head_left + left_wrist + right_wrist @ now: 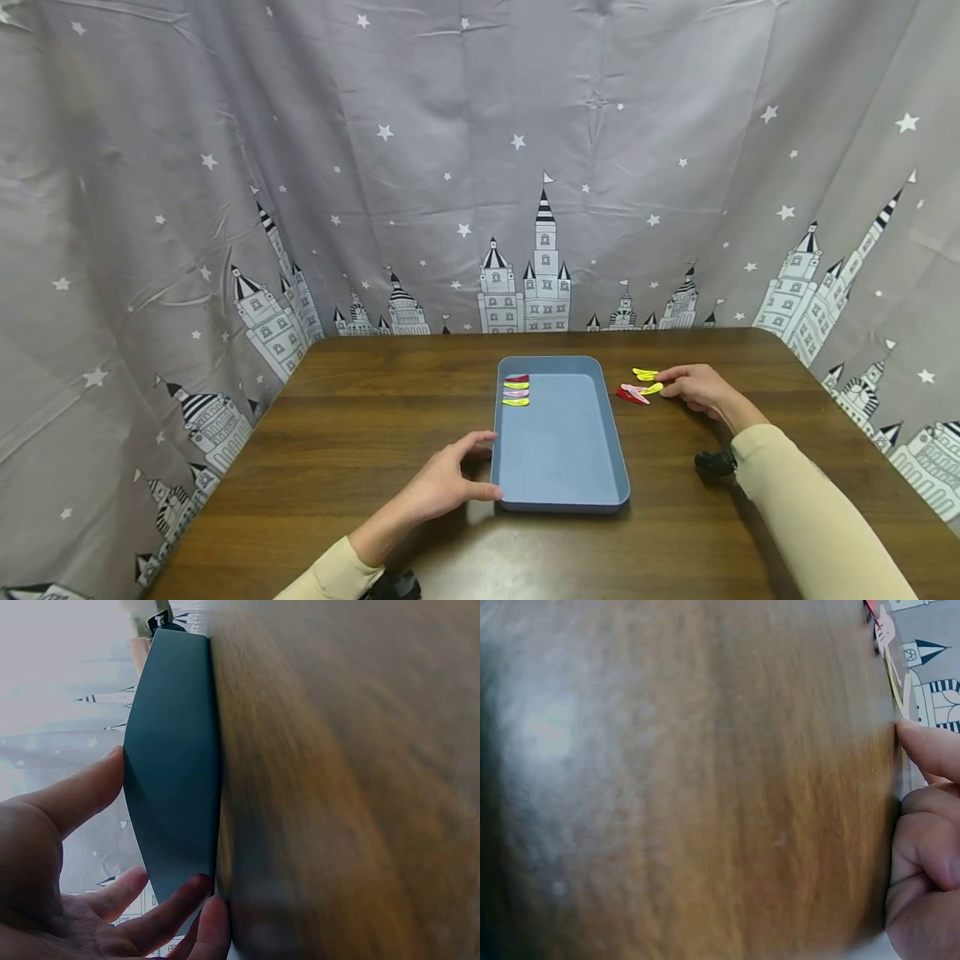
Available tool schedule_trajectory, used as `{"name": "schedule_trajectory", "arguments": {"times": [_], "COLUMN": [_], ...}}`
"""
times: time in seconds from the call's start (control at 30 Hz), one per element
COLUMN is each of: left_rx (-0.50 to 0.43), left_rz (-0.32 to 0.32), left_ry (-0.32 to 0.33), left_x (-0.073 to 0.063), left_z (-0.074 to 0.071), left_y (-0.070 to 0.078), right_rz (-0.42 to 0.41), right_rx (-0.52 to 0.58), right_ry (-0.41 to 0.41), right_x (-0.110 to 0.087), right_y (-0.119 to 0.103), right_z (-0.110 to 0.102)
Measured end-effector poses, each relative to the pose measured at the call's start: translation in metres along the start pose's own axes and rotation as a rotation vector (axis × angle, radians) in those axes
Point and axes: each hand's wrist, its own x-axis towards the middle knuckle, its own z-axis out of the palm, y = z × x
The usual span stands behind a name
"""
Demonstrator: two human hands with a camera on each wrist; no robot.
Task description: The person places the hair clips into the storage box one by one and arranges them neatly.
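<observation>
A blue-grey tray (558,450) lies on the table. Along its left side, near the back, several snap hair clips (516,392) in red, yellow and pink form a column. My left hand (444,479) rests against the tray's left wall, thumb (105,776) on the rim and fingers spread loosely along the side. Right of the tray, my right hand (697,388) pinches the end of a yellow hair clip (651,389) between thumb and forefinger. Beside it are another yellow clip (643,374), red clips (627,395) and pink clips (634,390), partly overlapping.
The brown wooden table (390,400) extends on both sides of the tray. Behind it hangs a grey curtain (420,183) printed with castles and stars. Black wrist cameras sit at both sleeves, the right one (715,463) close above the tabletop.
</observation>
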Motion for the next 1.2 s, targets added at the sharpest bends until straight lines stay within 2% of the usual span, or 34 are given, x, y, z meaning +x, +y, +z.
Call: {"name": "schedule_trajectory", "arguments": {"times": [0.53,1.2], "left_rx": [-0.002,-0.006], "left_rz": [-0.007,-0.004], "left_ry": [0.001,0.006], "left_x": [-0.0004,0.0], "left_z": [-0.0012,0.0005], "left_y": [0.0006,-0.0006], "right_rz": [0.001,0.008], "right_rx": [-0.029,-0.026], "right_ry": [0.048,0.051], "right_x": [0.0036,0.0012], "right_y": [0.0022,0.0031], "right_z": [0.002,0.002]}}
